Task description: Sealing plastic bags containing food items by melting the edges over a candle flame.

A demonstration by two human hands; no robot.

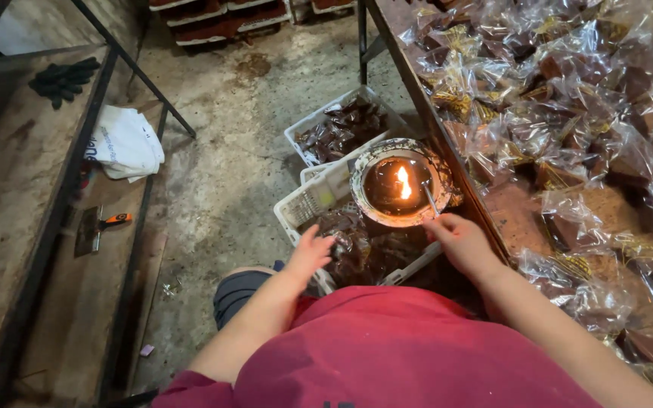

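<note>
A round metal bowl point(368, 162) of dark liquid with a small flame burning at its middle rests on the white plastic crates. My right hand point(459, 240) grips a thin metal rod point(430, 198) whose tip dips into the bowl near the flame. My left hand point(311, 253) hovers with fingers apart over the edge of the near white crate point(300, 208), which holds several brown pieces wrapped in clear plastic. The left hand holds nothing.
A table point(523, 219) on the right is heaped with clear-wrapped brown pieces. A second white crate point(319, 121) of them sits behind the bowl. On the left, a metal shelf point(17, 174) carries black gloves, a white cloth point(126, 143), a scraper and a blue marker. Concrete floor lies between.
</note>
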